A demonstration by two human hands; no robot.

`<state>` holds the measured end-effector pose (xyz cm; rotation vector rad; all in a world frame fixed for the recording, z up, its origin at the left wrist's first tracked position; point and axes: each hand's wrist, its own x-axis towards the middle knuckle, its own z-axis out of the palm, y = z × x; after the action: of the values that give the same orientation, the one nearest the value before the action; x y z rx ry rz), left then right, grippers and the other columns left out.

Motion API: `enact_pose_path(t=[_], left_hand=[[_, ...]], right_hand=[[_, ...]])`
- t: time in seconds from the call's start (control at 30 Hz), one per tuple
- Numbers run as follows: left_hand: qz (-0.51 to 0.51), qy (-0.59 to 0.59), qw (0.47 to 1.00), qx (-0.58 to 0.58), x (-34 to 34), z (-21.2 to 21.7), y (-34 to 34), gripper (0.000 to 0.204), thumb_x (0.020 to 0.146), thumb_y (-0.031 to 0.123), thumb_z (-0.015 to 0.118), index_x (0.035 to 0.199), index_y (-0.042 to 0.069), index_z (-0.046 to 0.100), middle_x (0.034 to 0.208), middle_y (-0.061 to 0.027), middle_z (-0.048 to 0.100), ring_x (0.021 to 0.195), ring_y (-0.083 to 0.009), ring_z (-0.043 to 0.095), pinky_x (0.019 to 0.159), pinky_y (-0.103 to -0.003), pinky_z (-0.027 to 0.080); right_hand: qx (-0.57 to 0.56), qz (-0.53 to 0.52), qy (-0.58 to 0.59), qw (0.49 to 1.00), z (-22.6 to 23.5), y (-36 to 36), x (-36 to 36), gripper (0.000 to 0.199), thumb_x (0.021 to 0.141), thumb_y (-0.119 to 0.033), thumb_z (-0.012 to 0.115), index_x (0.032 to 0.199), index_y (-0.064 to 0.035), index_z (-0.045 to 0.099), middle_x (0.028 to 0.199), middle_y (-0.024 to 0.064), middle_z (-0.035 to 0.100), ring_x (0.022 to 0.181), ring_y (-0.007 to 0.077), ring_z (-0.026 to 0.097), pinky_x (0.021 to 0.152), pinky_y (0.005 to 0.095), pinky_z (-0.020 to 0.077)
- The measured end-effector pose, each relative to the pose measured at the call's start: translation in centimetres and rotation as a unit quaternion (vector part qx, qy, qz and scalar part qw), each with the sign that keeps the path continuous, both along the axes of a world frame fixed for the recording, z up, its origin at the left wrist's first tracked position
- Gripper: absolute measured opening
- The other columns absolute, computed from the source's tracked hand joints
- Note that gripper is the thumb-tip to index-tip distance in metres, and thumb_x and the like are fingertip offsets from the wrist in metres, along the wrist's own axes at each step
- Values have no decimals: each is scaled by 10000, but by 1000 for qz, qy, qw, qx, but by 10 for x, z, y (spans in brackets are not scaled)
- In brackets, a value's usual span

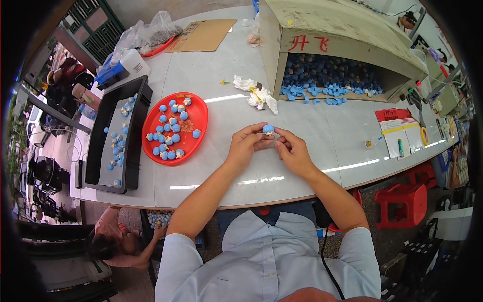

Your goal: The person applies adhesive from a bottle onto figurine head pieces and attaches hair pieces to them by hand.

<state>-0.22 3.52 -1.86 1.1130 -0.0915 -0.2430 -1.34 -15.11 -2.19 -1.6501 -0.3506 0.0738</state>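
Observation:
Between the fingertips of both my hands is a small round figure piece [268,129], blue on top and cream below. My left hand [245,145] pinches it from the left, and the fingers of my right hand [293,152] close on its right side. Left of my hands is a round red tray [200,111], holding several similar blue-and-cream pieces, some tipped over. Farther left, a black rectangular tray [94,166] has more of them scattered on its pale bottom.
A box-like cabinet [347,25] at the back holds heaps of blue parts [327,75]. Crumpled tissue [259,95] lies before it. Cardboard [204,35] is at the far left, papers [400,133] and tape [424,136] at the right. A person [118,236] crouches below the table's left edge, beside red stools [401,204] opposite.

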Motion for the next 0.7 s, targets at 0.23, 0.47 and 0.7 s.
enact_pose_path(t=[0.23, 0.47, 0.7], left_hand=[[-18, 72, 995, -65, 0, 8, 1, 419, 878, -21, 386, 1275, -118, 479, 1173, -204, 593, 1070, -267, 637, 910, -328, 547], [-31, 106, 992, -64, 1, 10, 0, 406, 883, -18, 389, 1265, -120, 482, 1194, -204, 577, 1061, -246, 642, 900, -312, 554], [-49, 140, 985, -92, 1, 10, 3, 335, 952, 60, 425, 1237, -88, 521, 1077, -154, 644, 1028, -228, 657, 844, -286, 568]], right_hand=[[-2, -9, 5, 1000, 0, 0, -1, 399, 911, 6, 573, 1308, 5, 528, 798, 15, 568, 654, 46, 493, 595, 204, 432], [-2, -7, 8, 1000, 2, -1, 2, 378, 921, -4, 561, 1297, 11, 532, 801, 10, 572, 656, 43, 498, 597, 201, 433], [-8, -1, 24, 1000, 6, -2, -1, 357, 940, -20, 524, 1296, 10, 537, 791, 2, 561, 635, 40, 486, 574, 198, 418]])
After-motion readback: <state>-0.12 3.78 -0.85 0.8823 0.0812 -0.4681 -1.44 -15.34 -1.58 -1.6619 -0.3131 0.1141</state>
